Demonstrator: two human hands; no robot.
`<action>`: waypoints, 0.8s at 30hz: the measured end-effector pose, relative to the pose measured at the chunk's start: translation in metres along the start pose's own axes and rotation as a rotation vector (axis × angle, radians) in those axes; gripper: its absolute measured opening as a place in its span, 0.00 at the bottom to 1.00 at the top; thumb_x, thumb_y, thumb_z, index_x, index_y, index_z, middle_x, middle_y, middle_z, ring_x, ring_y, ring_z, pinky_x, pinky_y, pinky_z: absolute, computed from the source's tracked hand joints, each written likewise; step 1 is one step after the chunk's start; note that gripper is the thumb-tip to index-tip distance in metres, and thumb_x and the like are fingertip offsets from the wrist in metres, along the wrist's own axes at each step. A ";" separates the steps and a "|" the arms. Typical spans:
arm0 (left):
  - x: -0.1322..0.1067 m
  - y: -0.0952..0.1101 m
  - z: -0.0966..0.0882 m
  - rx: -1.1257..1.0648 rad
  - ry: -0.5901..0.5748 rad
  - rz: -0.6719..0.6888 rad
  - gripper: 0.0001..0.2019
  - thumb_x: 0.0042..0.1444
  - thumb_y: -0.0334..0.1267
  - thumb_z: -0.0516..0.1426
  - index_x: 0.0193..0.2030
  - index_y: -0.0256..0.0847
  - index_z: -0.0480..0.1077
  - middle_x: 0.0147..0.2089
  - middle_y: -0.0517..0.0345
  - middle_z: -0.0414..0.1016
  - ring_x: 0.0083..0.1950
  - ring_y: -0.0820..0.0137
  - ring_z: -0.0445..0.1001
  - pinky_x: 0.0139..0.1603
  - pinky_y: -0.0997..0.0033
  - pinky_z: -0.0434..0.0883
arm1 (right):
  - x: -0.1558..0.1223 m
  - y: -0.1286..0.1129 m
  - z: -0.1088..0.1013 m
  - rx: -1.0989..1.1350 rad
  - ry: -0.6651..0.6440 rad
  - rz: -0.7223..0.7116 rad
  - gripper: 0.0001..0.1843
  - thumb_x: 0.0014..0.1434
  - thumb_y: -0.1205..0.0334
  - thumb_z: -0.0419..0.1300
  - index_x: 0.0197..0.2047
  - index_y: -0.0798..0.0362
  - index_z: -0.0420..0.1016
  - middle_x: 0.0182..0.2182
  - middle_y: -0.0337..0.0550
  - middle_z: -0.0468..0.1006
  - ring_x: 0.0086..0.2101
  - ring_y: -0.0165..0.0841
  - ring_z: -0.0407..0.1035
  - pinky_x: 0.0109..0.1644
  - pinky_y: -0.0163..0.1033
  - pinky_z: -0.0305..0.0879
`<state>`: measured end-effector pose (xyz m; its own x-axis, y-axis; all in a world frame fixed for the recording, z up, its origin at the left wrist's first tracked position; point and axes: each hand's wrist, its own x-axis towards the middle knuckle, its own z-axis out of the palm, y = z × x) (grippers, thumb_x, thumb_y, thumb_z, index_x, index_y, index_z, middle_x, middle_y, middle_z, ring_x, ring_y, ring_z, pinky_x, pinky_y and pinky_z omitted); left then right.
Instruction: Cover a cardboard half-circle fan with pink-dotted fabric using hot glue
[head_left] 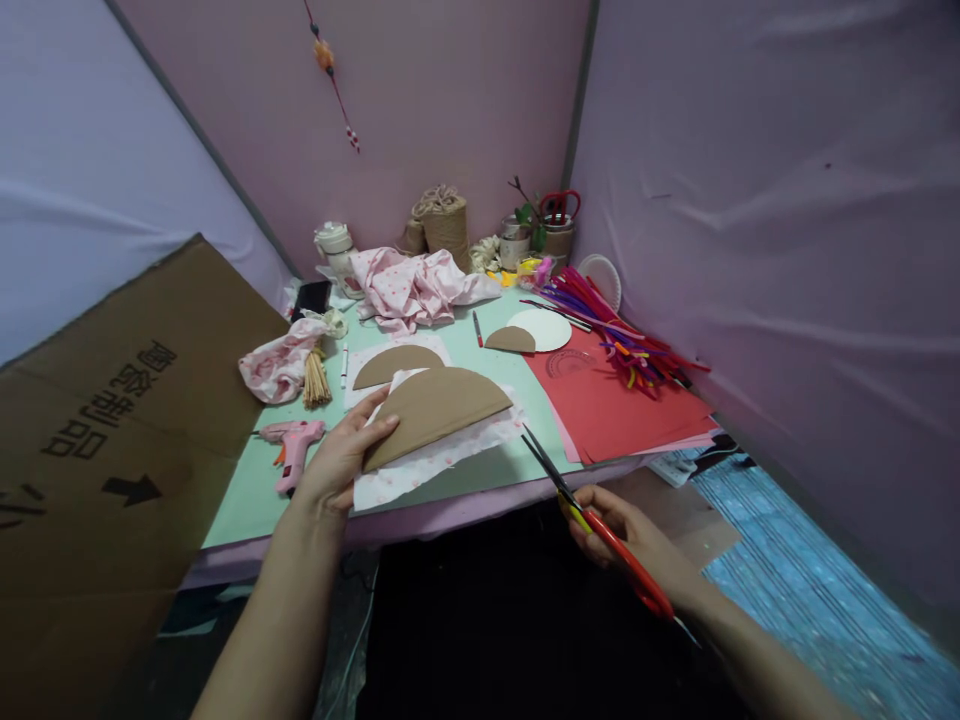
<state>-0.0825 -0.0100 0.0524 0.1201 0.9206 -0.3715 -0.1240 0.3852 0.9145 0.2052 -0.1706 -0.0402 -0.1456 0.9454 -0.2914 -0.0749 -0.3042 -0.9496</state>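
Observation:
My left hand (351, 440) grips a brown cardboard half-circle (439, 408) by its left end, thumb on top. Beneath the card lies a piece of white fabric with pink spots (420, 470), reaching past the straight edge towards me. My right hand (611, 525) holds red-handled scissors (630, 562) at the table's front edge. Their dark blades (546, 462) point up and left, a little right of the fabric and apart from it. Behind the held piece, another cardboard half-circle (401, 365) rests on pale spotted fabric.
A pink glue gun (294, 445) and a bundle of sticks (317, 380) lie at left, beside a large cardboard panel (112, 440). Red sheets (615, 400) and pipe cleaners (622, 330) cover the right. Crumpled pink fabric (420, 285) and twine (446, 225) are at the back.

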 end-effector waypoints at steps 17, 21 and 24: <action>0.010 -0.023 0.020 -0.040 -0.116 0.009 0.35 0.46 0.32 0.65 0.63 0.45 0.64 0.46 0.55 0.78 0.33 0.68 0.77 0.30 0.71 0.76 | 0.077 -0.032 -0.118 -1.458 0.664 -0.184 0.23 0.56 0.48 0.59 0.44 0.59 0.76 0.38 0.58 0.76 0.42 0.49 0.71 0.48 0.51 0.67; 0.021 -0.037 0.022 -0.080 -0.075 -0.041 0.34 0.47 0.31 0.63 0.63 0.43 0.64 0.40 0.58 0.77 0.30 0.71 0.75 0.28 0.74 0.73 | 0.069 -0.036 -0.094 -1.440 0.686 -0.362 0.22 0.62 0.52 0.56 0.51 0.60 0.73 0.43 0.65 0.74 0.46 0.54 0.69 0.52 0.57 0.64; 0.022 -0.036 0.031 -0.107 -0.070 -0.029 0.34 0.48 0.31 0.62 0.64 0.42 0.63 0.40 0.56 0.78 0.32 0.70 0.76 0.31 0.74 0.73 | 0.063 -0.047 -0.039 -1.336 0.627 -0.744 0.32 0.60 0.55 0.60 0.65 0.55 0.61 0.57 0.64 0.67 0.57 0.55 0.62 0.59 0.61 0.59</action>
<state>-0.0449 -0.0052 0.0166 0.1931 0.9039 -0.3817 -0.2232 0.4193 0.8800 0.2377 -0.0921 -0.0183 -0.0481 0.8266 0.5607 0.9543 0.2037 -0.2185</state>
